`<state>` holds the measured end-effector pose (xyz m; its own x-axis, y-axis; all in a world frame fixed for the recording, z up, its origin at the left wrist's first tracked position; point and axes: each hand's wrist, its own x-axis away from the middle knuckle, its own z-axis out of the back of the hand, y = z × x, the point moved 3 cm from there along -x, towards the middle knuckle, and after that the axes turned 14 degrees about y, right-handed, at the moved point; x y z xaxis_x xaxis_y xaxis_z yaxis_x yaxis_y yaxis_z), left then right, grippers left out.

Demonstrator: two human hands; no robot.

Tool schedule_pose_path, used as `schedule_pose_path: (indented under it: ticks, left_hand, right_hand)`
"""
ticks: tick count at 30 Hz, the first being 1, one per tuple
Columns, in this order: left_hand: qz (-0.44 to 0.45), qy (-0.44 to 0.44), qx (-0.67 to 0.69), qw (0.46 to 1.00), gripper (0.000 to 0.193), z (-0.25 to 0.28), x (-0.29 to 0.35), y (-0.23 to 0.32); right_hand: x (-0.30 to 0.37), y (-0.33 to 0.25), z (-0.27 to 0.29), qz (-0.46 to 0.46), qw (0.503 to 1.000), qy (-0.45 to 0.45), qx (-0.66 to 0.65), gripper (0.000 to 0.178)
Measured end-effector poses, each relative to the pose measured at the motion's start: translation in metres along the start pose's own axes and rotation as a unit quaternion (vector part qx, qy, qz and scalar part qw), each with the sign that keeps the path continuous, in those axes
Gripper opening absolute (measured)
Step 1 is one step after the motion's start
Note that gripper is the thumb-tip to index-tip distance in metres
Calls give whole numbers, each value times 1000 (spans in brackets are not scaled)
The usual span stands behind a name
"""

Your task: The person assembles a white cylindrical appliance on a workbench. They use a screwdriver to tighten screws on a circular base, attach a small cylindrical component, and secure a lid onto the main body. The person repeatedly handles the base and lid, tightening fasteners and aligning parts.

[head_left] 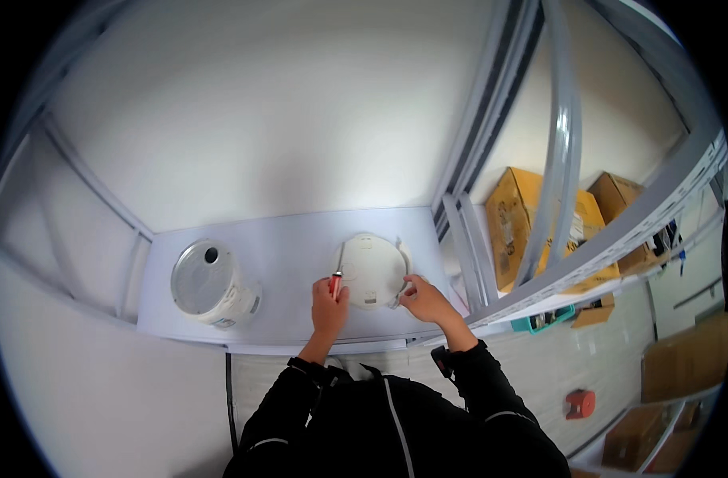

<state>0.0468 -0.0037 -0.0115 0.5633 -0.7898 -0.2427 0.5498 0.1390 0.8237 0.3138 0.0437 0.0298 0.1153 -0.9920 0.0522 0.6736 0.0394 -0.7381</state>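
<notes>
A round white disc-shaped part [369, 269] lies flat on the pale tabletop, with small slots near its far and near edges. Along its right side runs a pale curved strip [405, 256]. My left hand [329, 311] is closed around the red handle of a screwdriver [336, 284], whose thin shaft points away from me over the disc's left edge. At the disc's right rim, my right hand [429, 302] has thumb and forefinger bent onto the strip. To the left stands a white cylindrical container [225, 307], its greyish round top marked by a black hole.
The tabletop [296, 239] meets a white wall behind. Grey metal frame posts [469, 255] rise close to my right hand. Beyond them are a yellow cardboard box [514, 215] and brown cartons [615, 195]. A teal bin [543, 320] and a red stool [580, 404] are lower right.
</notes>
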Motion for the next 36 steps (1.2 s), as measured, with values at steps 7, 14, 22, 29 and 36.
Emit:
schedule_pose_path:
  ticks: [7,14,22,29,36]
  left_hand:
    - [-106,31,138,984,44,28,22,66]
    - [-163,53,218,961,42,66,50,114]
    - [-129,61,177,974,41,115,47,104]
    - [-66,53,223,971,40,162,33,77]
    - [-83,26,227,970,33,229,-11,35]
  right_hand:
    - [22,-54,3,117,983,-75,-117,52]
    - [52,-91,-15,159,914,-215,-305,81]
    - [63,-117,-44,183,873,-241,-383,80]
    - [73,-147,-72,115,893,-201,-387,50]
    - [81,-220,-113,214,849,-86,-475,43]
